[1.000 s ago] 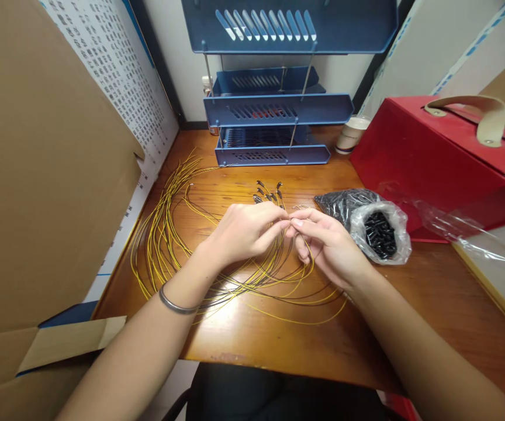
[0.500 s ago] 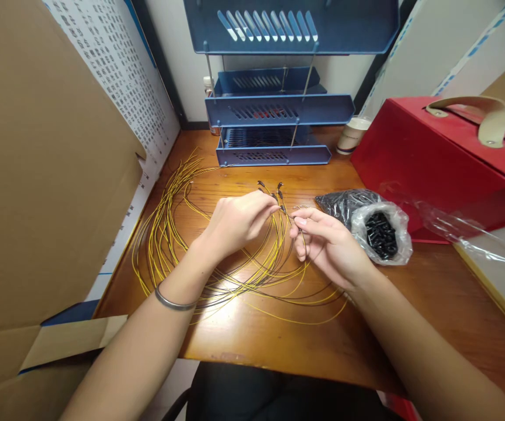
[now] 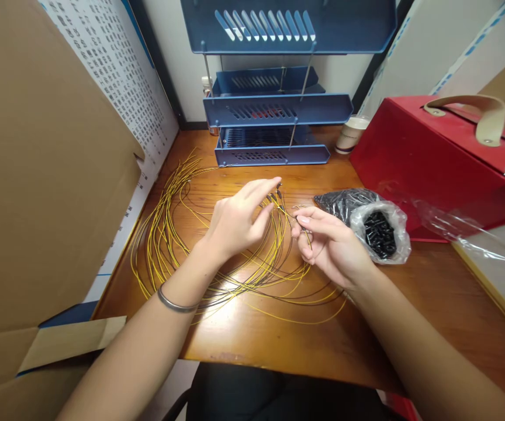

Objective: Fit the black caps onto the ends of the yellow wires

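Observation:
Yellow and black wires (image 3: 160, 234) lie in loose loops across the wooden table. Several of their ends gather near the middle, tipped with small black caps (image 3: 279, 193). My left hand (image 3: 239, 219) hovers over this cluster, thumb and fingers apart, with nothing seen between them. Close by on the right, my right hand (image 3: 329, 237) pinches a thin wire between thumb and fingertips; a short yellow length shows below the fingers. Beside that hand, an open clear plastic bag (image 3: 404, 234) holds many small black pieces (image 3: 380, 235).
Behind the wires stands a blue tiered tray rack (image 3: 274, 155). A paper cup (image 3: 351, 135) is next to a red box (image 3: 436, 169) with a beige handle. A large cardboard box (image 3: 51, 175) borders the left side. The table's front edge lies near my lap.
My left thumb and fingers have parted and let go of the capped wire end. My right hand keeps its pinch and has barely shifted.

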Demonstrator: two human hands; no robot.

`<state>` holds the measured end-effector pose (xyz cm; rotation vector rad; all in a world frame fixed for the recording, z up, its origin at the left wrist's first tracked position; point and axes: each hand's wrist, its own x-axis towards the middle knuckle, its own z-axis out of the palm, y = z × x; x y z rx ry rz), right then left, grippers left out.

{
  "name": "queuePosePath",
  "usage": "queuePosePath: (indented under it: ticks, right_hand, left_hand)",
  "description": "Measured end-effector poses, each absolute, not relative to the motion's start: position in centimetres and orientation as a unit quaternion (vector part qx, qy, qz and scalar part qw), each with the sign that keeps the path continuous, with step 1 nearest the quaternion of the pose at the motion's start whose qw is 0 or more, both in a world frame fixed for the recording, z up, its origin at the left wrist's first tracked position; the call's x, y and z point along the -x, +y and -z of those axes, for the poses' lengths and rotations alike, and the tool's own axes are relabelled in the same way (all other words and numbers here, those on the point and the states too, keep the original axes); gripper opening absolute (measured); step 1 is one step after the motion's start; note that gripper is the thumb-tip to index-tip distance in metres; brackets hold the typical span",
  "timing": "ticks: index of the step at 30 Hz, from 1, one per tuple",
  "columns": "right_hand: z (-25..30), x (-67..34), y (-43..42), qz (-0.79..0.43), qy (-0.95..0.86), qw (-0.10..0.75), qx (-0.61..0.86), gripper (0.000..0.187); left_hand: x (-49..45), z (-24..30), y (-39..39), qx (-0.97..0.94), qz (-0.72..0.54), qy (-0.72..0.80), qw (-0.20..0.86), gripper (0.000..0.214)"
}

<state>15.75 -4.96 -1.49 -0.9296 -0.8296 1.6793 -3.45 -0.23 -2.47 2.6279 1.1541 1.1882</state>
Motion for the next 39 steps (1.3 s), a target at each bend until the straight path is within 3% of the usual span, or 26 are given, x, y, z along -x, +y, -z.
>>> queuePosePath:
  ticks: [8, 17, 25, 39]
  right_hand:
    - [1.60, -15.63, -5.07, -0.692, -0.347, 0.496, 0.393, 0.030]
    - [1.73, -15.48, -4.95, -0.687, -0.345, 0.505, 0.393, 0.030]
    - [2.00, -15.65, -5.00, -0.689, -0.349, 0.501, 0.391, 0.030]
    - [1.76, -15.73, -4.97, -0.692, -0.340, 0.503, 0.390, 0.028]
  left_hand:
    - [2.60, 2.40, -1.08, -0.879, -0.354, 0.315, 0.059, 0.051]
    - [2.65, 2.78, -0.81, -0.884, -0.352, 0.305, 0.036, 0.015]
    - [2.84, 3.24, -0.47, -0.893, -0.352, 0.280, -0.008, 0.019]
    - [2.96, 3.12, -0.30, -0.851, -0.373, 0.366, -0.052, 0.027]
